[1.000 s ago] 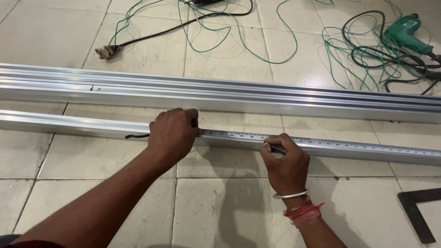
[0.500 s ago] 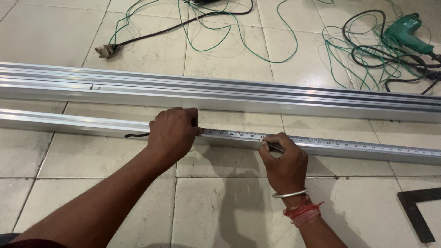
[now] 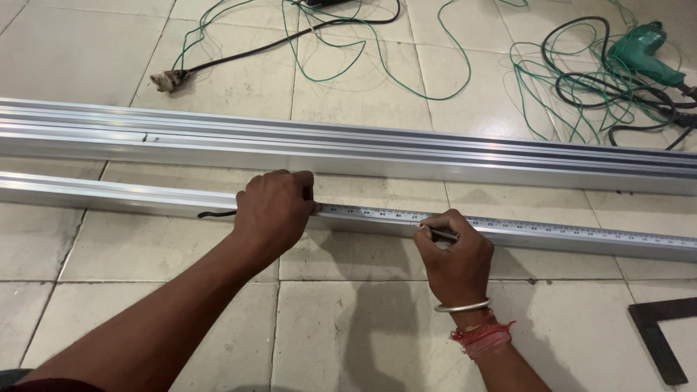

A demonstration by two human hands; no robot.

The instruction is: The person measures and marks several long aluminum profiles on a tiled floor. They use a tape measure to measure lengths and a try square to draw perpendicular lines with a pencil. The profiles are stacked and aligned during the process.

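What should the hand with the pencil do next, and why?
Probably press the pencil tip down and draw a short mark. The right hand has its tip at the edge of the tape measure, which lies flat along the near aluminium bar, and the left hand pins the tape's end.

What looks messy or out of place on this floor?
The green wire and black cable sprawl in loose tangles beside the green drill, which lies on its side. The work itself looks orderly: the left hand pins the tape measure flat along the aluminium rail.
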